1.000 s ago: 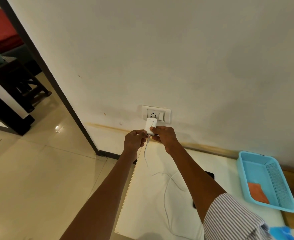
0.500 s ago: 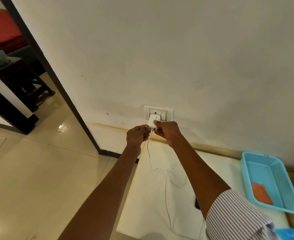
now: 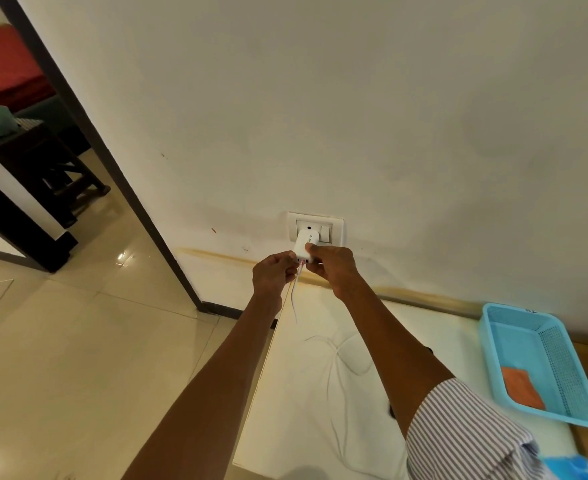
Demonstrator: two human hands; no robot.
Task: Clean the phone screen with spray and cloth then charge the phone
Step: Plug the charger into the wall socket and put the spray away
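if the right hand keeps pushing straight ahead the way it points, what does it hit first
Probably the wall socket plate: the right hand grips the white charger, whose far end already sits at the plate. Depth is hard to judge.

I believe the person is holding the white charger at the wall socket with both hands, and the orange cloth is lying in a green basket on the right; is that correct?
Not quite: the basket is light blue, not green, as the head view shows. The rest holds: the left hand and right hand hold the white charger at the wall socket, and the orange cloth lies in the basket.
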